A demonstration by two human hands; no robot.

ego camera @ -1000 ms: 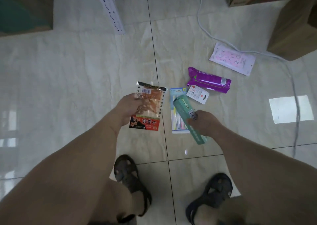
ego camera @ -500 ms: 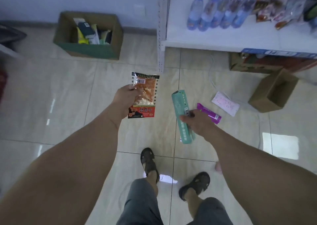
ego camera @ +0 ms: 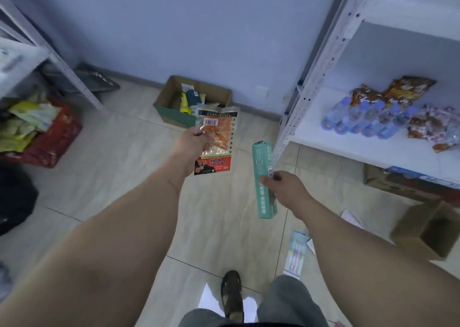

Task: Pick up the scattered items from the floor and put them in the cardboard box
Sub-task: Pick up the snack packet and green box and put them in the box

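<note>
Orange-and-red snack pack [ego camera: 216, 141] pinched in left hand [ego camera: 190, 144]; right hand [ego camera: 282, 187] grips teal box [ego camera: 263, 178]; cardboard box [ego camera: 174, 113] at twelve o'clock.

Glossy plastic, matt card

Snack packet [ego camera: 216, 141] shiny clear plastic; far cardboard box [ego camera: 174, 113] matt; floor tiles [ego camera: 107, 167] smooth, glossy.

Shop storeroom: stocked shelf [ego camera: 353, 137], bottles [ego camera: 368, 120]

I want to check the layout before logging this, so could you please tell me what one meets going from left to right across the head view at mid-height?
Red crate → left hand → snack packet → green box → right hand → water bottles on the white shelf.
</note>
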